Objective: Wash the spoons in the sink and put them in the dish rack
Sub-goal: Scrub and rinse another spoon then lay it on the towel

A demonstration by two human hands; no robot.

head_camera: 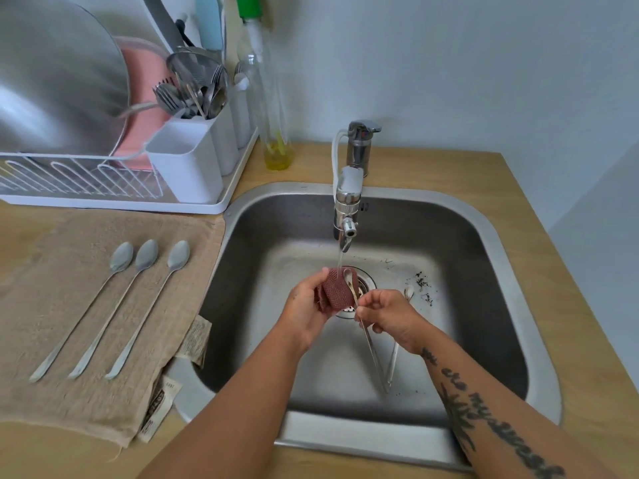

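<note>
My left hand (304, 305) grips the scrubber (332, 295) against the spoon (353, 292), right hand (387, 316) pinches its handle, keeping the bowl under the stream (340, 259) just beyond both hands for rinsing.

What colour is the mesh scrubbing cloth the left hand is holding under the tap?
The mesh scrubbing cloth is reddish-brown, seen best in the head view.

Wood ctr (518, 216) w/ towel (41, 305), rack (114, 205), bottle (273, 133)

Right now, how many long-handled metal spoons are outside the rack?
5 spoons: three on the beige towel, one held by the right hand under the tap, one in the steel sink; others possibly hidden.
</note>
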